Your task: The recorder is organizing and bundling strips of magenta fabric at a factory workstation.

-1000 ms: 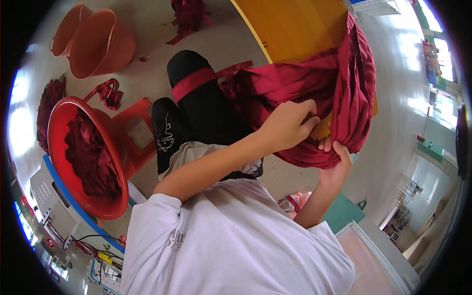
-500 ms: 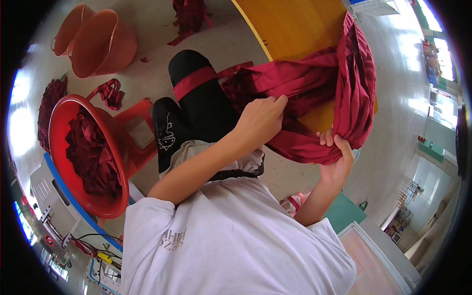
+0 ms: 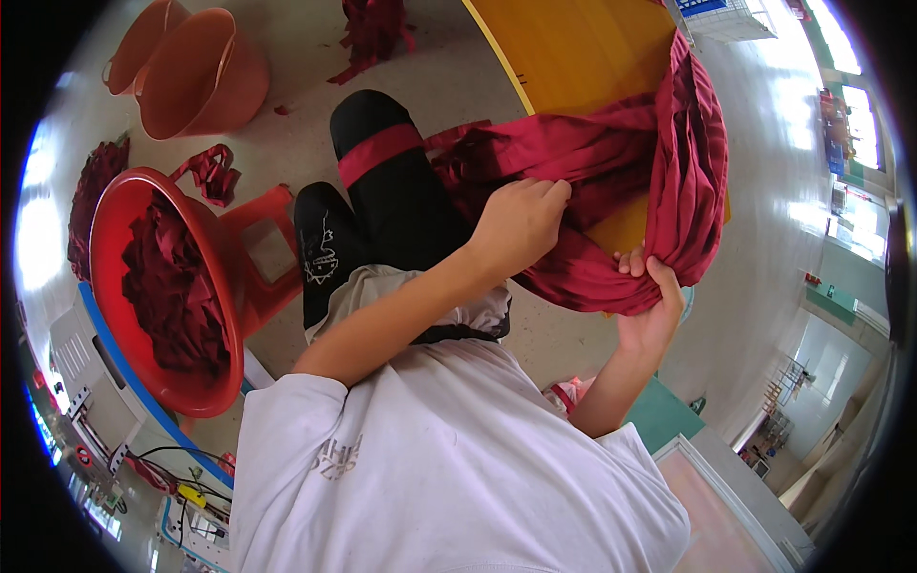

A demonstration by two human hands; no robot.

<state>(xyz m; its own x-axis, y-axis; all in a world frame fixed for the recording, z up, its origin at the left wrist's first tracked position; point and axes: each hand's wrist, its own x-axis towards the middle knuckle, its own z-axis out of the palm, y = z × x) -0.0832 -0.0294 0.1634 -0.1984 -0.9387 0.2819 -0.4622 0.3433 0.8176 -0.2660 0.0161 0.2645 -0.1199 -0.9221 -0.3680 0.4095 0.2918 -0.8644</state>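
Left hand (image 3: 521,223): curled narrow, at cloth (image 3: 690,172); cannot tell if gripping
Right hand (image 3: 655,298): pinching cloth's folds
Table (image 3: 583,53): yellow, partly beneath

Pale grey floor (image 3: 306,62) spreads across the room, washed with glare (image 3: 798,100) at two and nine o'clock. A yellow table (image 3: 573,53) stands at one o'clock, a red stool (image 3: 263,207) near ten, a blue-edged bench (image 3: 143,401) between eight and nine. Bright windows (image 3: 860,124) line the rim at two; a white wall (image 3: 829,363) shows past three.
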